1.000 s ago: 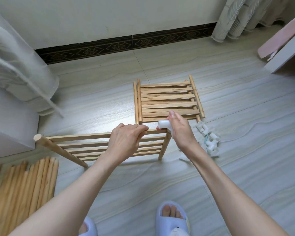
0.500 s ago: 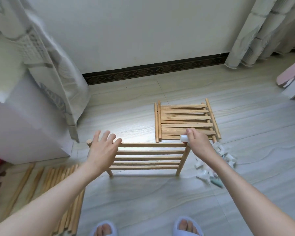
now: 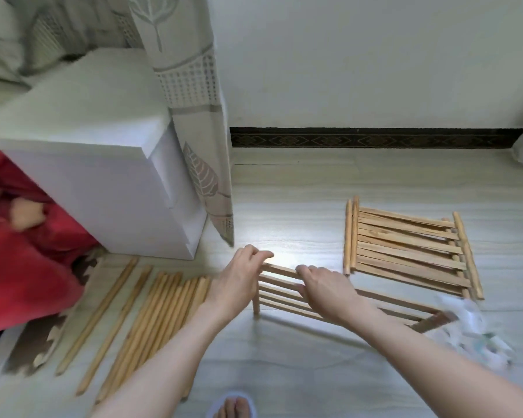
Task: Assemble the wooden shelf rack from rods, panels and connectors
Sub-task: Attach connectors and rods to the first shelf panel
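Note:
A slatted wooden shelf panel (image 3: 387, 303) stands on its short legs on the floor in front of me. My left hand (image 3: 239, 279) grips its left end, fingers curled over the top rail. My right hand (image 3: 326, 289) holds the same rail a little further right, fingers curled over it. A stack of more slatted panels (image 3: 405, 248) lies flat on the floor behind it to the right. Several loose wooden rods (image 3: 151, 315) lie side by side on the floor at my left. A blurred pile of white plastic connectors (image 3: 468, 330) sits by the panel's right end.
A white cabinet (image 3: 103, 164) stands at the left with a leaf-patterned curtain (image 3: 194, 116) hanging beside it. Red cloth (image 3: 21, 242) fills the far left edge. A white wall with a dark patterned skirting (image 3: 375, 137) runs behind. My slippered foot (image 3: 233, 407) shows at the bottom.
My right hand has left the panel's right end and now holds the top rail near the left. My left hand has closed on the left end. The view has swung left.

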